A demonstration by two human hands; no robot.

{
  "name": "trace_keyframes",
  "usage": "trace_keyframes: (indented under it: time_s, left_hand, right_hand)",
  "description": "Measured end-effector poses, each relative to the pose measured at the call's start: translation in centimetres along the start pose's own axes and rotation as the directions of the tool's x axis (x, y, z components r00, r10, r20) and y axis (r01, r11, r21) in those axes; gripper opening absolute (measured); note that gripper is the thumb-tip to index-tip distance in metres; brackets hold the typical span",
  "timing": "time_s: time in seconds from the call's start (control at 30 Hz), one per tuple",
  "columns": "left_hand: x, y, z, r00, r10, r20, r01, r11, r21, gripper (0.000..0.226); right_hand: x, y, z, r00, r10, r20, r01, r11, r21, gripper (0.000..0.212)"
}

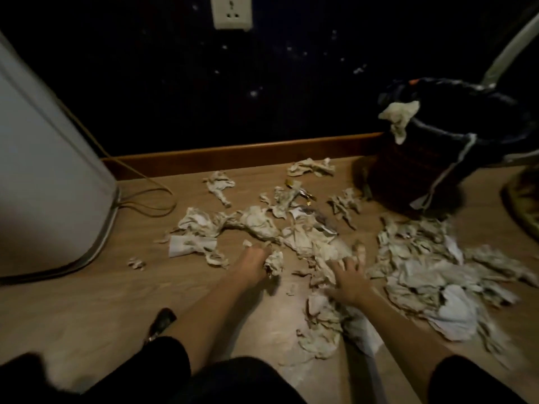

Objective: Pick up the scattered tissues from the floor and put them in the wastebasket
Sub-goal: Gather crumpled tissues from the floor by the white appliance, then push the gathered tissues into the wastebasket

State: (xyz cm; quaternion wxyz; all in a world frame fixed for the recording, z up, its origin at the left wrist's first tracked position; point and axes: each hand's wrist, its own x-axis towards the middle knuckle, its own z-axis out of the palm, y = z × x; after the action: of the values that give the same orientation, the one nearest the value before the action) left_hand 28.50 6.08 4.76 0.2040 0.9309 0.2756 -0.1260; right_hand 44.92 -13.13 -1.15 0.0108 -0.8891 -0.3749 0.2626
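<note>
Bare floor [87, 301] lies open on my left, up to the white appliance [43, 170] and its cable [151, 199]. Tissues [423, 272] crowd the right, right up to the wastebasket [423, 170] by the baseboard [233, 156].

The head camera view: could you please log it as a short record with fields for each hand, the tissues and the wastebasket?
left hand: closed around a crumpled tissue
right hand: open, fingers spread, flat on the tissue pile
tissues on floor: many, scattered from centre to right
wastebasket: upright at far right by the wall, dark liner, one tissue draped over its rim
left edge: white appliance with a cable
</note>
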Motion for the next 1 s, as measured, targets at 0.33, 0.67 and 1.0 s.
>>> trace_keyframes:
  time_s: [0.33,0.67,1.0]
  left_hand:
    - [9.2,7.0,6.1,0.985,0.130,0.114,-0.130,0.992,-0.009,0.102]
    - [13.5,12.4,2.1,0.934,0.333,0.125,-0.341,0.939,0.047,0.028]
    - [18.4,23.1,-21.3,0.684,0.721,-0.111,-0.708,0.693,0.136,0.010]
  right_hand:
    - [-4.8,1.0,5.3,0.981,0.086,-0.171,-0.051,0.978,0.202,0.051]
    - [-6.0,5.6,-4.3,0.961,0.084,-0.264,-0.038,0.984,0.176,0.059]
    - [-2.1,7.6,-24.5,0.784,-0.021,-0.620,0.000,0.999,-0.033,0.055]
